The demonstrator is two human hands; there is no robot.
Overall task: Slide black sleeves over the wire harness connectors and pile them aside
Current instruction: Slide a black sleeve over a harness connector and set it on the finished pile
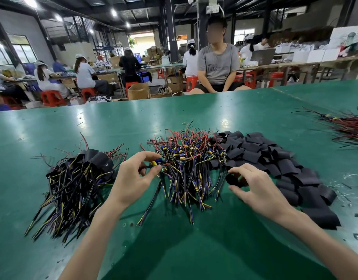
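Here the left hand [133, 176] pinches a yellow-and-blue connector [156, 162] between thumb and fingertips at the left edge of the middle heap of wire harnesses [190, 164] on the green surface [52, 128]. The right hand [259, 188] curls its thumb and fingers round one black sleeve [232, 179] at the near left edge of the spread of loose sleeves [275, 158], just beside that heap. To the left, apart from the heap, lies a pile of sleeved harnesses [77, 182], their wire ends fanned toward the person.
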